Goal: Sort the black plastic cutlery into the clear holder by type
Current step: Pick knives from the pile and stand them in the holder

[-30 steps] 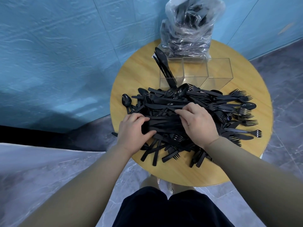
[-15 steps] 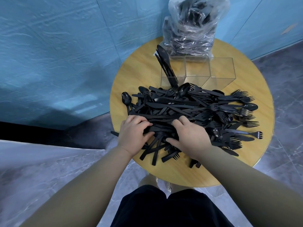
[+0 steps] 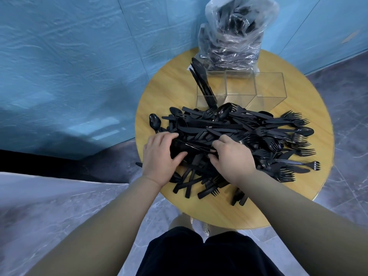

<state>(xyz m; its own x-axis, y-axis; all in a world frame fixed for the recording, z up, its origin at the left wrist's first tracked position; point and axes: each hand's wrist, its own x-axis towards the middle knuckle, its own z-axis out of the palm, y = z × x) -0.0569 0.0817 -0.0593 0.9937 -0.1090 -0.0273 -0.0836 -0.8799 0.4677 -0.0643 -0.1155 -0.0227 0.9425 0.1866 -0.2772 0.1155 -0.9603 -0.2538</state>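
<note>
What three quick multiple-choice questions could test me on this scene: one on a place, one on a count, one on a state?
1. Where does the crinkled clear plastic bag of black cutlery stand?
A. Behind the clear plastic holder, near the wall
B. On the floor
C. Under the pile

2. How many compartments does the holder show?
A. One
B. Three
C. Six

3. What is the left hand doing?
A. Hanging idle off the table
B. Gripping a bundle of black plastic knives
C. Lifting the bag

Answers: 1 A, the bag sits at the far edge of the round wooden table, past the holder. 2 B, three side-by-side cells show, and only the leftmost holds cutlery. 3 B, its fingers curl round the bundle, while the right hand has its grip on the other end.
</note>
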